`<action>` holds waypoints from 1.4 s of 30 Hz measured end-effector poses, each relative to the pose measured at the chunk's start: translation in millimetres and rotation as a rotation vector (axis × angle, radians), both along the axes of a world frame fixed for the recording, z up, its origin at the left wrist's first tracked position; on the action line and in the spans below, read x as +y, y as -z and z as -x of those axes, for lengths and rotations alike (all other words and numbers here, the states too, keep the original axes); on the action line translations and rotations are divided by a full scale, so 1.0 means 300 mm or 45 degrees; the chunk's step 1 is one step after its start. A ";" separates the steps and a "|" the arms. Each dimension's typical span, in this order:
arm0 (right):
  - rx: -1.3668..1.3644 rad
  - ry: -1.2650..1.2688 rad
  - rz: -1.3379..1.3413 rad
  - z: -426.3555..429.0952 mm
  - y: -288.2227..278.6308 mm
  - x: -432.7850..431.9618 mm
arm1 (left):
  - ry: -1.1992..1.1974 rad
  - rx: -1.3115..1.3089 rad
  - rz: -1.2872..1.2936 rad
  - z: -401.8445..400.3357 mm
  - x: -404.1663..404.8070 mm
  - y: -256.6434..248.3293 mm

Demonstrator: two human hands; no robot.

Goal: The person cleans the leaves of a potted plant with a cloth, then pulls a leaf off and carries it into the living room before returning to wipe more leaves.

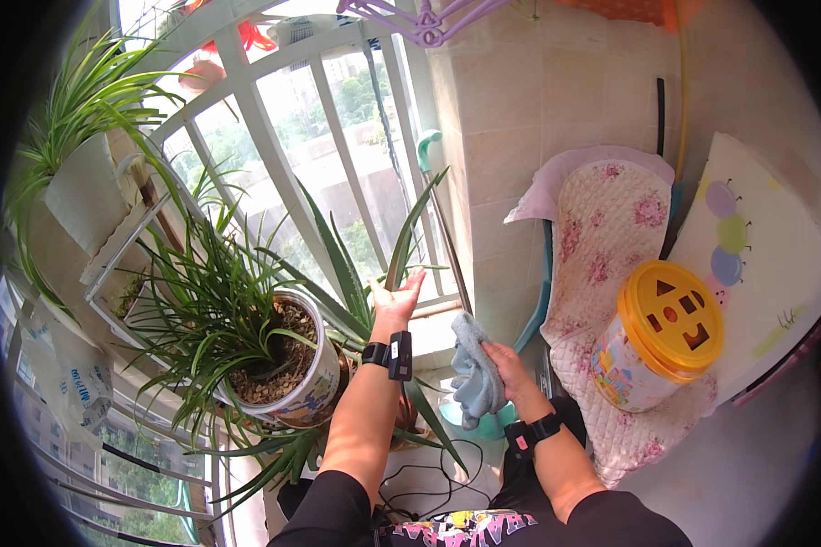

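Note:
My right hand [510,369] grips a crumpled grey-blue cloth [475,372], which hangs down from the fingers. My left hand [395,299] is palm up with the thumb and fingers apart, at a long leaf of an aloe plant [410,229]. That leaf rises just beyond the palm; whether the fingers touch it cannot be made out. More aloe leaves [345,263] fan out beside the hand, and the plant's base is partly hidden by my forearm. Left of it stands a grassy-leaved plant [205,308] in a white patterned bucket [321,383] filled with soil and bark-like bits.
A spider plant [89,102] hangs over the upper left. White window bars [274,137] run behind the plants. At right, a yellow-lidded tub [663,335] stands on a quilted floral cover [602,253]. A green basin [475,420] and black cable [445,472] lie low.

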State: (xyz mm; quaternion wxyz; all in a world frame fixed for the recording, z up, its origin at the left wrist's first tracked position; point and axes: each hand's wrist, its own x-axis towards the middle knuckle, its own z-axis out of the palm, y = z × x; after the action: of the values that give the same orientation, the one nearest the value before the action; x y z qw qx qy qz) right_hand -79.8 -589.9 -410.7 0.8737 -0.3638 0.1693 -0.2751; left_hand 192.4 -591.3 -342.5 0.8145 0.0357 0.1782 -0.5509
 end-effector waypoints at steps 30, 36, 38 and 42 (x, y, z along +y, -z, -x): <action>0.428 0.104 1.959 -0.320 -0.506 -0.052 | 0.213 -0.850 -0.313 0.418 0.407 0.299; 0.584 -0.644 2.891 -0.720 -0.292 -0.071 | 0.235 -0.824 -0.226 0.437 0.370 0.289; 0.830 -0.853 2.833 -0.754 -0.233 -0.018 | 0.212 -0.786 -0.282 0.396 0.408 0.288; 0.918 -1.024 2.569 -0.672 -0.166 -0.119 | 0.263 -0.701 -0.207 0.389 0.400 0.283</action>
State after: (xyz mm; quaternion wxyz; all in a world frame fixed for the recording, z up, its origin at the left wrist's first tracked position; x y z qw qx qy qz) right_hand 121.7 -625.5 -360.9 0.1088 -0.9848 -0.0164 0.1341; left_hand 75.6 -471.3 -427.5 0.7663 0.2666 -0.0106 -0.5845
